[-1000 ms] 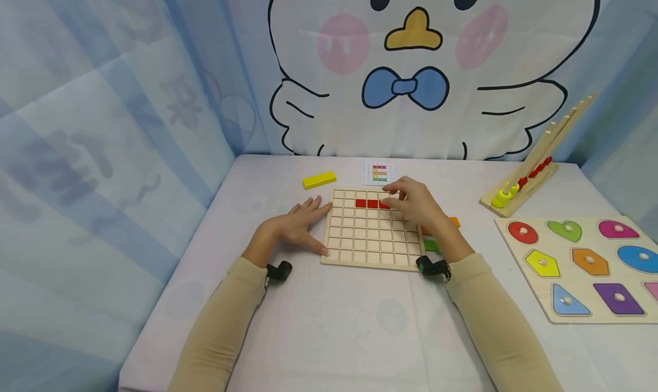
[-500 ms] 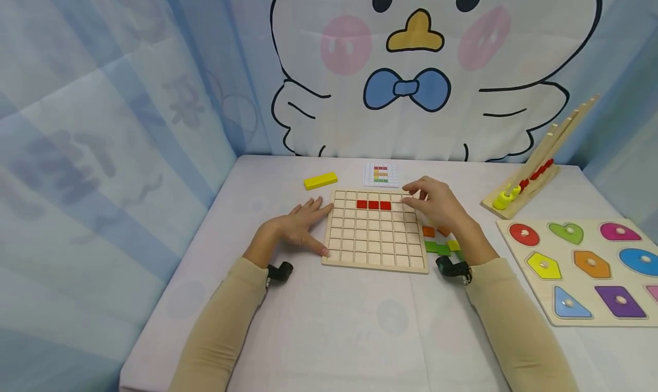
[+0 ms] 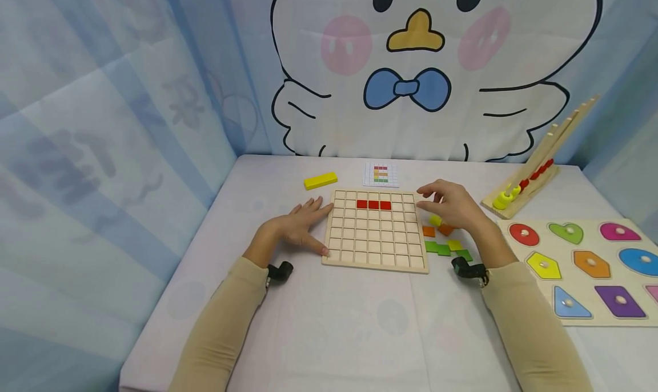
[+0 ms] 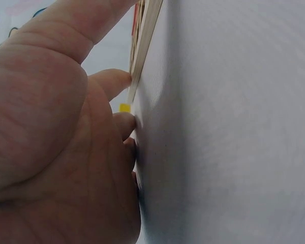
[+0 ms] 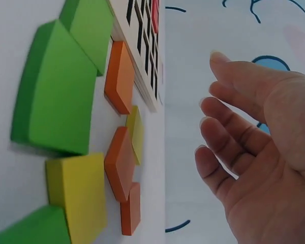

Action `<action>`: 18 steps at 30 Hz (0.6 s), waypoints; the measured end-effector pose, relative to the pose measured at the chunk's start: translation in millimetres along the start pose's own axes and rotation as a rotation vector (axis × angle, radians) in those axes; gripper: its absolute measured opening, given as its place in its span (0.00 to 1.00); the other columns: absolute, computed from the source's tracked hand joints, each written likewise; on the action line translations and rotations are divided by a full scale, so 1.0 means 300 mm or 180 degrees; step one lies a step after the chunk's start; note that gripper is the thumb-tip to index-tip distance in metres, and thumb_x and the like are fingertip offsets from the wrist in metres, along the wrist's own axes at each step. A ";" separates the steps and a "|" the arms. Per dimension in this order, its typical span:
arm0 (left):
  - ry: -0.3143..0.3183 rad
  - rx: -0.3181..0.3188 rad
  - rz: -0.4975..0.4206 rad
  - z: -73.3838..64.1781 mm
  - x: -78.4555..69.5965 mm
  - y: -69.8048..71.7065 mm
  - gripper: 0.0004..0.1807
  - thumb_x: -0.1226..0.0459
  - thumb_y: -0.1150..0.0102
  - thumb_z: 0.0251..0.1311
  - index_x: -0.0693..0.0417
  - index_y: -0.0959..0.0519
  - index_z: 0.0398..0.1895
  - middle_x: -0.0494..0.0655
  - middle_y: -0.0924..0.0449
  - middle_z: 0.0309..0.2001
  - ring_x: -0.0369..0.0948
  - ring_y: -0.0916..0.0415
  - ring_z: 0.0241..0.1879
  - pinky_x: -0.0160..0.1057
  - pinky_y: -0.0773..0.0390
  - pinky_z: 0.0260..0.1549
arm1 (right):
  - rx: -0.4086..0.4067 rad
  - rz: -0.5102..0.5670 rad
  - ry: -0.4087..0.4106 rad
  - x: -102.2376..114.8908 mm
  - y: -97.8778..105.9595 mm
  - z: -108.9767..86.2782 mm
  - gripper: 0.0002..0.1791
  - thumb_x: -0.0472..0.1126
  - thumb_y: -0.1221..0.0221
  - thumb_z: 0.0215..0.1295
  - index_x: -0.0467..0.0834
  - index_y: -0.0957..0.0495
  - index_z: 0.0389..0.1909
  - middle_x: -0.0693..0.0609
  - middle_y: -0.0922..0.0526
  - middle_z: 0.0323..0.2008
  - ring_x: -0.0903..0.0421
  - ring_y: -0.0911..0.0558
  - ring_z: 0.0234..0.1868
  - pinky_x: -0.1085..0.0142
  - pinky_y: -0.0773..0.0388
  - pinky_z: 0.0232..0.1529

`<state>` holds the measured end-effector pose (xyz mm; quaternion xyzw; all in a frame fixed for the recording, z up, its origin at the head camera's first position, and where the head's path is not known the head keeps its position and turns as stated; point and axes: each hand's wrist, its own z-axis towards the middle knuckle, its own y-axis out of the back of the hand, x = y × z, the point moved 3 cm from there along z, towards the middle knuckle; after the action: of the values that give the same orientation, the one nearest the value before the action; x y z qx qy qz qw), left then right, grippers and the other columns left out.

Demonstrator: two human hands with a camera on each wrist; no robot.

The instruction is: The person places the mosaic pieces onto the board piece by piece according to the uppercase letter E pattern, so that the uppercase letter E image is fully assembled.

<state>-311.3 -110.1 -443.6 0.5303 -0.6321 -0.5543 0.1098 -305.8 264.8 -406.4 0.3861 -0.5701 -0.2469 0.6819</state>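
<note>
A wooden grid board lies on the table, with red square tiles side by side in its second row from the back. My left hand rests at the board's left edge, fingers spread, the thumb touching near its front corner. Past the board's right edge, my right hand is raised with nothing in its loosely bent fingers, as the right wrist view confirms. Below it lie loose tiles: green, orange and yellow.
Behind the board are a yellow bar and a pattern card. To the right lies a knobbed shape puzzle, partly behind the right forearm. A wooden bead stand stands at the back right.
My right hand has drawn away from the red tiles to the right, past the board's edge, uncovering more loose tiles. The left hand has stayed in place.
</note>
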 end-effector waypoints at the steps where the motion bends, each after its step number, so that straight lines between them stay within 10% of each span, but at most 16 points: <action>1: 0.0002 0.0000 0.0003 0.001 0.001 0.000 0.69 0.33 0.28 0.51 0.36 0.63 0.86 0.49 0.78 0.85 0.47 0.81 0.84 0.54 0.73 0.82 | 0.0034 0.0003 -0.0009 -0.005 0.006 -0.004 0.23 0.47 0.35 0.73 0.41 0.19 0.63 0.43 0.19 0.53 0.48 0.27 0.46 0.63 0.25 0.35; 18: 0.0003 -0.0004 0.0026 0.002 -0.001 -0.001 0.69 0.33 0.28 0.51 0.37 0.63 0.86 0.51 0.77 0.85 0.48 0.80 0.84 0.54 0.73 0.82 | 0.0546 0.0065 -0.0323 -0.089 0.047 -0.023 0.21 0.44 0.32 0.70 0.40 0.17 0.60 0.44 0.20 0.43 0.48 0.24 0.41 0.65 0.25 0.34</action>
<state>-311.5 -109.5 -443.9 0.5279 -0.6338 -0.5540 0.1126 -306.7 295.4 -411.2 0.4241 -0.6269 -0.2095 0.6191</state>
